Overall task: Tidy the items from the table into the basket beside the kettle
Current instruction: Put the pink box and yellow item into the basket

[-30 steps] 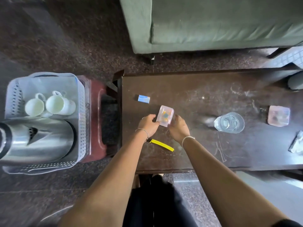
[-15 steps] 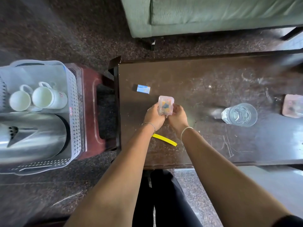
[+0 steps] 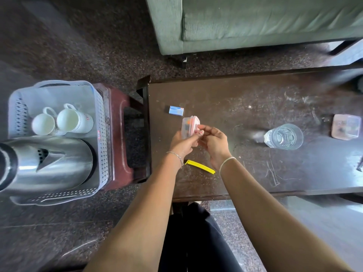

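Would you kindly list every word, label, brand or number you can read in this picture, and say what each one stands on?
No text can be read here.
Small blue box on the table: white print on top, too blurred to read.
Right-hand white mug in the basket: red mark on its side, too small to read.
Basket wall: red and white sticker, illegible.
Clear container held in both hands: no lettering can be made out.

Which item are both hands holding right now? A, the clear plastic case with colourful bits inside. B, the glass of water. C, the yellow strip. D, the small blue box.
A: the left hand and right hand both grip the clear plastic case, lifted and tilted on edge, while the blue box, the yellow strip and the glass lie untouched on the table.
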